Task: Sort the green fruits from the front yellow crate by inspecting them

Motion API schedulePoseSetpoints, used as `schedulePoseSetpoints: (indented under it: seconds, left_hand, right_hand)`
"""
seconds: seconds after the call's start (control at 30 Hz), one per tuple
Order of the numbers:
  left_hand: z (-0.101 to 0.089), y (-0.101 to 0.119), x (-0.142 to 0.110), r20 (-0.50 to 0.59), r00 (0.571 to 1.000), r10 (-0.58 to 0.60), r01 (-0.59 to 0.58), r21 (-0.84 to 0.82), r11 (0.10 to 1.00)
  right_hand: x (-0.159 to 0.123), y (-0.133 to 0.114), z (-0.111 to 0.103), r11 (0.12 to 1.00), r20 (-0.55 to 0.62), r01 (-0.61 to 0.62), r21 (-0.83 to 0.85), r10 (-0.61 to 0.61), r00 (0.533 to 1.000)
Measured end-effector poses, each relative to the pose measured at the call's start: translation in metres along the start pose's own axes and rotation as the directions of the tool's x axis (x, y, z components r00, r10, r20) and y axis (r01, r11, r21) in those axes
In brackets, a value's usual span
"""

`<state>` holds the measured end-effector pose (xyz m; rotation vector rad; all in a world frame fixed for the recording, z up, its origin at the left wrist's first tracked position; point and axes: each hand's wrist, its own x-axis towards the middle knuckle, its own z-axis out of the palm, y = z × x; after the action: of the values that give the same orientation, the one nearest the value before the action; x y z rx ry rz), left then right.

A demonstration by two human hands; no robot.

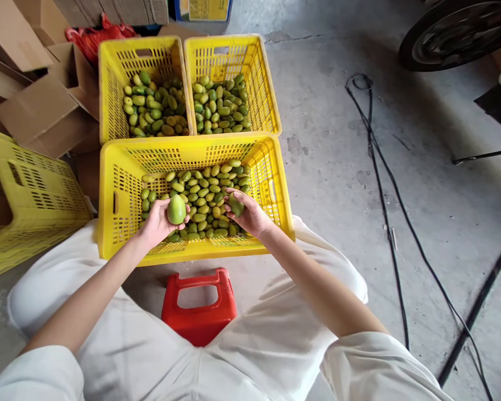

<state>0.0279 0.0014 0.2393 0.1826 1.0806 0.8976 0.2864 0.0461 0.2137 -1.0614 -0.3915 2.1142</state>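
A large yellow crate (pixel 108 189) in front of my knees holds several small green fruits (pixel 209 192). My left hand (pixel 161 220) is cupped around one pale green fruit (pixel 176 210), holding it above the crate. My right hand (pixel 248 214) grips a darker green fruit (pixel 236 206) over the pile's right side. Both hands are inside the crate's rim, about a hand's width apart.
Two smaller yellow crates, one (pixel 112 83) and the other (pixel 263 83), with green fruits stand side by side behind the large one. An upturned yellow crate (pixel 29 195) and cardboard boxes (pixel 42 111) lie left. A red stool (pixel 198 312) sits between my legs. Black cables (pixel 379 184) run across the concrete floor at right.
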Motion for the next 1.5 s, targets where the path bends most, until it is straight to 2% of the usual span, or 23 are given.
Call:
schedulePoseSetpoints:
  seconds: [0.17,0.33,0.5,0.57,0.7,0.87,1.0,1.17,1.3,1.5]
  left_hand:
    - [0.000,-0.002,0.000,0.009,1.000,0.022,-0.022,-0.012,1.000]
    - [-0.008,-0.008,0.007,-0.011,0.990,0.143,-0.142,0.072,0.987]
    - [-0.012,-0.011,0.009,-0.054,0.972,0.229,-0.228,0.019,0.973]
    - [-0.008,-0.009,0.007,-0.073,0.976,0.207,-0.207,-0.004,0.978]
    - [0.001,-0.003,0.003,-0.095,0.992,0.089,-0.092,-0.027,0.995]
    - [0.003,0.000,-0.001,0.009,1.000,-0.002,0.003,-0.026,1.000]
    - [0.004,-0.001,-0.003,-0.011,1.000,0.023,-0.024,-0.025,0.999]
    - [0.003,-0.007,0.000,-0.065,0.991,0.120,-0.118,0.032,0.992]
    - [0.000,-0.008,0.002,-0.115,0.978,0.172,-0.174,-0.009,0.985]
    - [0.003,-0.005,-0.002,-0.119,0.987,0.109,-0.107,0.030,0.994]
  right_hand:
    - [0.001,0.000,0.002,0.999,-0.005,-0.048,0.022,0.048,0.999]
    - [-0.001,0.003,0.004,1.000,-0.043,0.022,-0.019,-0.023,0.999]
    - [-0.001,0.004,0.002,0.996,-0.044,0.037,-0.077,-0.040,0.998]
    - [0.000,0.004,-0.001,0.996,-0.036,0.028,-0.086,-0.031,0.999]
    - [0.004,0.003,-0.007,0.998,-0.087,0.030,-0.048,-0.034,0.996]
    - [0.001,0.001,-0.001,0.999,-0.055,0.047,-0.021,-0.048,0.997]
    - [-0.003,0.000,0.005,0.996,-0.019,0.065,-0.068,-0.066,0.998]
    - [-0.001,0.003,0.004,1.000,0.040,-0.031,0.005,0.030,0.999]
    - [-0.001,0.007,0.002,0.999,0.085,-0.052,-0.011,0.053,0.995]
    - [-0.005,0.007,0.002,0.989,0.015,-0.006,-0.149,0.008,1.000]
